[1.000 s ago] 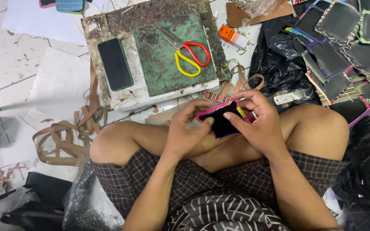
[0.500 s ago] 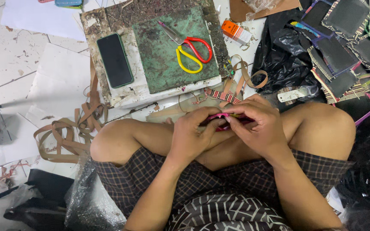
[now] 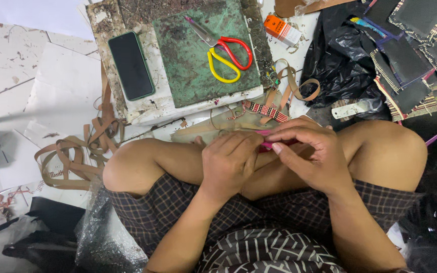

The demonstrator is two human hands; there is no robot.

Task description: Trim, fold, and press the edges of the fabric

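Both hands, left hand (image 3: 231,164) and right hand (image 3: 307,154), pinch a pink strip (image 3: 268,145) over the lap, scissors (image 3: 223,48) lying unused on the green mat (image 3: 188,76).

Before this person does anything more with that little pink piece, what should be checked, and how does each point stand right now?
1. Pink piece pinched by both hands: ok; left hand and right hand meet on it.
2. Piece in plain sight: not ok; fingers hide most of it.
3. Scissors lying clear of the hands: ok; they rest on the green mat.
4. Scissor blades shut: ok.
5. Phone away from the work: ok; it lies on the board beside the mat.
6. Brown strap loops clear of the knee: cannot tell.
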